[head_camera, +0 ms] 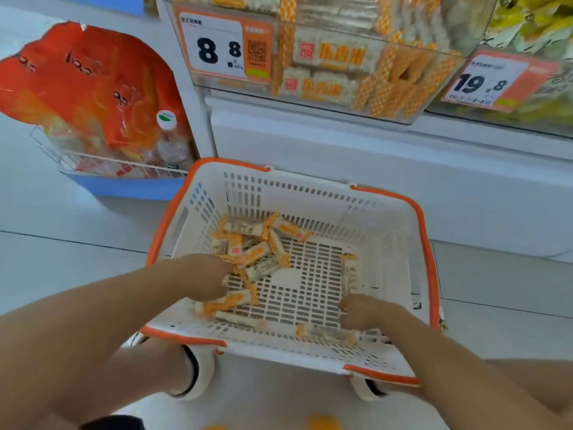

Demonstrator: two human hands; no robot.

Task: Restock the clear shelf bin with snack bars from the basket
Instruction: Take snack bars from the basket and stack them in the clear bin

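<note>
**A:** What's closest to the camera?

**B:** Two bare forearms reaching down into a white basket (387,231) with orange rim trim, standing on a pale tiled floor (62,268). Under its near edge show the toes of two white shoes (201,373).

**A:** And the hands?

**B:** The left hand (204,277) is down among the snack bars (257,246), fingers curled into the heap and touching the wrappers; its fingertips are hidden, so I cannot tell whether it actually holds one. The right hand (362,311) hangs over the basket's right side with fingers curled inward; whether anything is between them I cannot tell either.

**A:** Where do the bars lie?

**B:** Most are piled on the left of the basket floor, orange-and-white wrappers criss-crossed. A few lie apart: some along the near wall, one near the right wall.

**A:** Beyond the basket?

**B:** A white cabinet base (372,156) stands just behind it. Above that, the clear shelf bin (403,97) juts forward, already holding stacked bars in the same wrapping, with a price tag (223,45) reading 8.8 on its front. To its right a second bin carries a tag (483,82) reading 19.8, with yellow packets (533,20) behind.

**A:** On the left?

**B:** A wire rack (108,166) on a blue base, stuffed with large orange bags (86,79) and a capped bottle (169,135).
</note>
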